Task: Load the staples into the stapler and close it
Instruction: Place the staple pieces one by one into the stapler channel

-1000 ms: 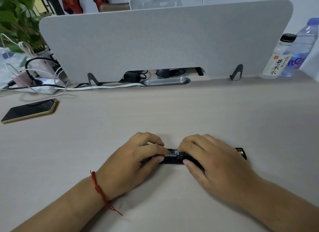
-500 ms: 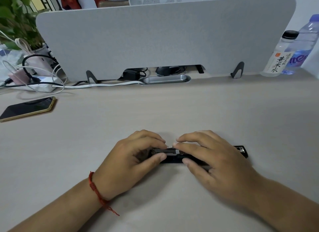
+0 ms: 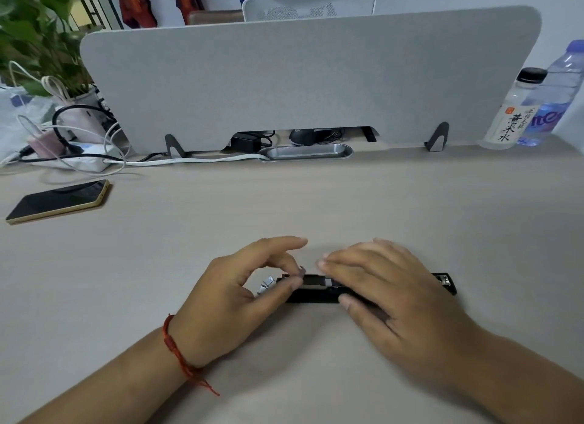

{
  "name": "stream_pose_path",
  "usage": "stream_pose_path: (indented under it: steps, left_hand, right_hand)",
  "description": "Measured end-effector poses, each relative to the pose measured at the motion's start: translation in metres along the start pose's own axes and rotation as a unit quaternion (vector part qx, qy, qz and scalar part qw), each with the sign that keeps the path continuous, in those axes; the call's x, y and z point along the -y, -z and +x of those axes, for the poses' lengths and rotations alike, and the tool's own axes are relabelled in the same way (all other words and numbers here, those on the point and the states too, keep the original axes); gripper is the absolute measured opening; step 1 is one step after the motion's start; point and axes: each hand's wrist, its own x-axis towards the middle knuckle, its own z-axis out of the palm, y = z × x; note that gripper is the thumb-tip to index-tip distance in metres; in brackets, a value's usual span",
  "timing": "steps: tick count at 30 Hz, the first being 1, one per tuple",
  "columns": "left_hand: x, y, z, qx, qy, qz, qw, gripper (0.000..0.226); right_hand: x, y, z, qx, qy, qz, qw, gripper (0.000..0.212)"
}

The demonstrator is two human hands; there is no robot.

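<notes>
A black stapler lies flat and opened out on the desk, stretching left to right; its far right end shows past my right hand. My right hand lies over its middle, fingers on top and thumb against the near side, gripping it. My left hand is at the stapler's left end, thumb and a finger pinching that end. Silver staples show under the left hand, beside the stapler's left tip. Most of the stapler's channel is hidden by my fingers.
A phone lies at the left. A grey divider panel stands behind, with a metal cable tray, a power strip and cables at the far left, and two bottles at the far right.
My left hand has lifted its fingers off the stapler and spread them, uncovering the silver staples at the left tip. My right hand has stayed over the stapler's middle.
</notes>
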Motion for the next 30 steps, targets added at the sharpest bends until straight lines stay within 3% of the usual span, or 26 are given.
stream_pose_path:
  steps: [4, 8, 10, 15, 18, 24, 27, 30]
  left_hand:
    - [0.006, 0.005, 0.003, 0.003, 0.025, 0.050, 0.998, 0.017]
    - [0.012, 0.007, 0.003, 0.011, 0.059, 0.050, 0.997, 0.009]
    - [0.017, 0.008, 0.003, 0.010, 0.087, 0.025, 0.996, 0.016]
    - [0.028, 0.028, 0.010, -0.092, 0.111, 0.013, 0.989, 0.013]
    - [0.036, 0.039, 0.008, -0.067, 0.115, 0.065, 0.989, 0.030]
    - [0.045, 0.036, 0.015, -0.015, 0.118, 0.206, 0.971, 0.032]
    - [0.045, 0.026, 0.023, 0.025, 0.130, 0.237, 0.962, 0.047]
    - [0.048, 0.020, 0.028, 0.046, 0.129, 0.260, 0.956, 0.045]
  right_hand:
    - [-0.004, 0.005, 0.001, -0.034, -0.071, -0.030, 0.996, 0.039]
    - [-0.002, 0.003, -0.001, -0.009, -0.079, -0.049, 0.996, 0.034]
    - [-0.001, 0.002, -0.001, 0.001, -0.073, -0.051, 0.996, 0.033]
    - [-0.003, 0.002, -0.002, 0.006, -0.083, -0.050, 0.995, 0.033]
    - [-0.004, 0.002, -0.003, 0.024, -0.090, -0.060, 0.994, 0.034]
    - [-0.003, -0.002, -0.004, 0.054, -0.098, -0.082, 0.990, 0.036]
    - [-0.004, -0.003, -0.004, 0.059, -0.100, -0.088, 0.989, 0.037]
    - [-0.004, -0.004, -0.004, 0.070, -0.099, -0.099, 0.988, 0.036]
